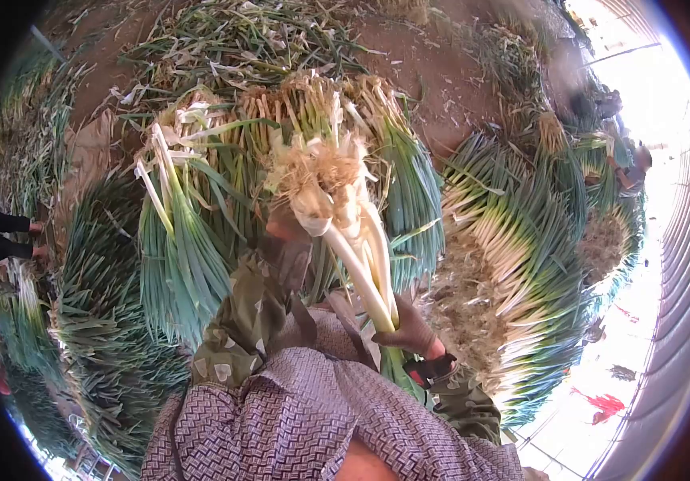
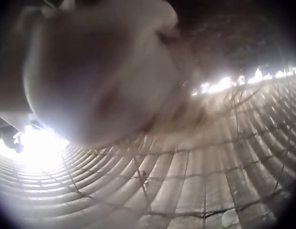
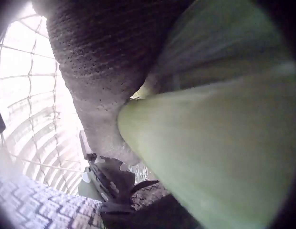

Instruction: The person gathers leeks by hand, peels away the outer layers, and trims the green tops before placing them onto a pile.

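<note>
In front of the lap, my gloved right hand (image 1: 413,329) grips a few large green onions (image 1: 361,276) around their stems, just above the green leaves. Their bushy roots (image 1: 313,176) point away from me. The right wrist view has the knitted glove (image 3: 100,81) curled against a thick pale stem (image 3: 210,138). Beside the root end is my left hand (image 1: 285,236), its fingers partly hidden behind the roots and stems; I cannot tell whether they hold anything. A blurred pale shape (image 2: 100,81) fills much of the left wrist view.
Bundled green onions (image 1: 177,256) lie just ahead, with another bundle (image 1: 409,192) to their right. A long row of green onions (image 1: 521,280) stretches along the right. Loose trimmings (image 1: 241,48) cover the ground farther off. Another person (image 1: 0,240) is at far left.
</note>
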The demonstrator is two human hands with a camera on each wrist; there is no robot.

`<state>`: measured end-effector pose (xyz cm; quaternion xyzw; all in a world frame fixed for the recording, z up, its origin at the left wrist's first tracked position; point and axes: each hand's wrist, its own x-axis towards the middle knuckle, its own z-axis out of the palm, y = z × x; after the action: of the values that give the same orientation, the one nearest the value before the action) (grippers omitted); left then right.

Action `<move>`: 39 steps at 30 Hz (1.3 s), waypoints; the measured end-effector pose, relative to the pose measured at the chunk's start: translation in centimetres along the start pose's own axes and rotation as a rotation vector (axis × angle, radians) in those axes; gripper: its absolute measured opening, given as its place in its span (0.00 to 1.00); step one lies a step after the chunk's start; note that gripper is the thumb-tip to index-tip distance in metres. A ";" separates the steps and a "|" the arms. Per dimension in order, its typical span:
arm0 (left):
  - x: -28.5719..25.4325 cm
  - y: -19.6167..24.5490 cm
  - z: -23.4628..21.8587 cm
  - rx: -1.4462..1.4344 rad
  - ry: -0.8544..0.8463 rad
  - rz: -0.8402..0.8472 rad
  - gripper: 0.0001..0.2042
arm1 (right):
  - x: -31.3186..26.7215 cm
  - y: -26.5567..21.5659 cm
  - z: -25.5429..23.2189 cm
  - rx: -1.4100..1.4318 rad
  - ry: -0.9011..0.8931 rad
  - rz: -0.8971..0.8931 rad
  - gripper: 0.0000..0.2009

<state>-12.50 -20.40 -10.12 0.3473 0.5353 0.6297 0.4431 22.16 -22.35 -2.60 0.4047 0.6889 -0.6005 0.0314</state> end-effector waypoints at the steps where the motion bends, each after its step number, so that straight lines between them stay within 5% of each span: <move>1: 0.5 1.0 -0.8 0.023 0.018 -0.012 0.18 | -0.4 0.2 0.6 0.018 -0.035 0.042 0.48; 6: 5.4 6.9 -2.1 0.054 0.165 -0.005 0.13 | -2.9 -2.3 1.8 -0.061 0.087 0.152 0.45; 9: 11.0 8.6 -4.5 0.010 0.231 -0.009 0.12 | -2.9 -4.4 2.1 -0.009 0.150 0.073 0.44; 10: 14.1 7.9 -6.2 0.021 0.195 0.080 0.13 | -3.3 -5.6 2.0 -0.036 0.168 0.134 0.44; 11: 17.1 8.2 -9.4 -0.389 0.169 0.023 0.14 | -3.8 -7.1 1.6 -0.068 0.186 0.195 0.44; 12: 20.2 10.6 -13.5 -0.402 0.239 -0.102 0.14 | -4.1 -7.8 1.2 -0.108 0.199 0.253 0.44; 15: 21.8 14.5 -18.3 0.038 0.334 -0.014 0.13 | -7.9 -2.4 1.0 -0.159 0.333 0.261 0.44; 18: 20.4 13.4 -15.3 0.631 0.167 -0.020 0.12 | -8.9 -0.1 0.9 -0.205 0.441 0.350 0.42; 21: 14.1 8.7 -7.2 1.098 -0.136 -0.233 0.12 | -5.8 0.5 -0.4 -0.330 0.510 0.329 0.39; 23: 8.9 6.2 -0.7 0.661 -0.056 -0.256 0.12 | -4.5 0.6 -0.8 -0.361 0.491 0.393 0.38; 25: 4.8 5.2 5.6 0.040 0.011 0.074 0.17 | -3.6 0.6 -0.7 -0.403 0.469 0.458 0.39; 26: 4.4 2.7 6.2 0.251 -0.013 0.204 0.24 | -3.4 0.8 -0.6 -0.415 0.493 0.437 0.39; 28: 2.2 1.9 8.1 0.618 -0.168 0.127 0.35 | -3.3 1.4 0.4 -0.451 0.521 0.400 0.40; 31: 1.3 0.4 10.0 1.028 -0.197 0.228 0.37 | -2.9 1.7 1.9 -0.529 0.535 0.411 0.43; 34: 1.9 -0.7 9.5 0.909 -0.229 -0.029 0.38 | -2.4 0.9 2.3 -0.543 0.514 0.463 0.43; 38: 2.2 -1.2 9.4 1.093 -0.021 0.583 0.28 | -1.1 -0.5 3.2 -0.506 0.456 0.522 0.42; 39: 2.2 -1.8 9.0 1.119 -0.034 0.611 0.23 | -0.8 -1.2 3.4 -0.498 0.451 0.519 0.41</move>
<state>-4.77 -15.00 -10.34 0.6730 0.6530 0.3473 0.0035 20.48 -25.66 -2.17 0.6663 0.6776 -0.2844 0.1267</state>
